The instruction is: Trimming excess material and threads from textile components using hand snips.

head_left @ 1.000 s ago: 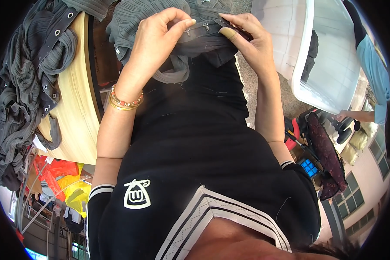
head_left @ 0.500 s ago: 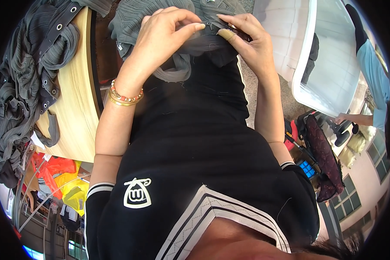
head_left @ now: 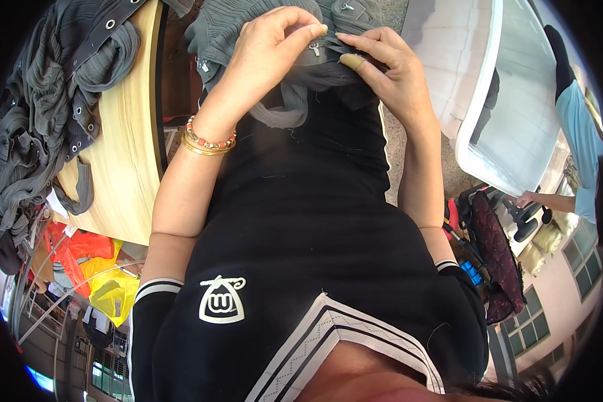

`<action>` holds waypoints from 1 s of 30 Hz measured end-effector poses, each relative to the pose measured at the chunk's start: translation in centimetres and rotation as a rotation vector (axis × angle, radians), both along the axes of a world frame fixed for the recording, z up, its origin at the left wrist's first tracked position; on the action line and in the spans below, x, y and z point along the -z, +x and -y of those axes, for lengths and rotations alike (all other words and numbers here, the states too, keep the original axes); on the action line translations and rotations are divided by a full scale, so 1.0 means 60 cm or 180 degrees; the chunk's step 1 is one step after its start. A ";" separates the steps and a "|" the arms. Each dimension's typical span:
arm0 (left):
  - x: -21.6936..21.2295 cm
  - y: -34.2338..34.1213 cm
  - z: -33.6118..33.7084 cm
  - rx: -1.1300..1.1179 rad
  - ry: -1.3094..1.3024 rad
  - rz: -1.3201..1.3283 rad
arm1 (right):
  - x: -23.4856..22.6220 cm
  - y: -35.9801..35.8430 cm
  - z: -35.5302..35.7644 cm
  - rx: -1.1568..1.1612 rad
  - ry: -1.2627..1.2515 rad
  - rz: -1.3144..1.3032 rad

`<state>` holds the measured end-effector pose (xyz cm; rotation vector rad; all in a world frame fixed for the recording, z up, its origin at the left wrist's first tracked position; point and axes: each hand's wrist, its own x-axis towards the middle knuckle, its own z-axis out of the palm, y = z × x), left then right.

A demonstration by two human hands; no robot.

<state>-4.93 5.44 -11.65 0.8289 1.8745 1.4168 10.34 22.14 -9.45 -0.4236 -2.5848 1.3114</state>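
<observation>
A heap of grey ribbed fabric with metal eyelets point(head_left: 53, 114) lies on the pale wooden tabletop point(head_left: 124, 167) at the left. Beside it, the left hand point(head_left: 264, 57) pinches a grey ribbed garment point(head_left: 241, 30) with fingertips closed near a small metal zipper pull point(head_left: 314, 48). The right hand point(head_left: 385, 67) grips the same cloth, fingers curled shut on it. The garment lies bunched on the person's lap. Further right stands a white plastic tub point(head_left: 479, 100).
</observation>
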 end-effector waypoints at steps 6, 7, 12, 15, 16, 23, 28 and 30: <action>0.007 -0.006 -0.003 0.0026 0.0030 -0.0044 | -0.003 -0.006 0.002 -0.0044 0.0177 -0.0076; 0.008 -0.006 -0.002 0.0025 0.0028 -0.0040 | -0.005 -0.007 0.002 -0.0028 0.0195 -0.0034; 0.002 -0.011 -0.007 0.0110 -0.0043 -0.0130 | 0.006 -0.014 0.005 -0.0054 0.0341 -0.0087; -0.012 -0.012 -0.013 0.0140 -0.0104 -0.0243 | 0.007 -0.015 0.005 -0.0076 0.0335 -0.0034; -0.020 -0.014 -0.014 0.0142 -0.0105 -0.0242 | 0.009 -0.015 0.004 -0.0093 0.0357 -0.0067; -0.075 -0.025 -0.031 0.0364 -0.0201 -0.0412 | 0.007 -0.014 0.005 -0.0142 0.0433 -0.0136; -0.095 -0.034 -0.044 0.0509 -0.0500 -0.0174 | -0.006 -0.001 -0.010 -0.0083 0.0168 -0.0217; -0.102 -0.036 -0.044 0.0574 -0.0575 -0.0325 | -0.017 0.015 -0.026 -0.0049 -0.0228 -0.0167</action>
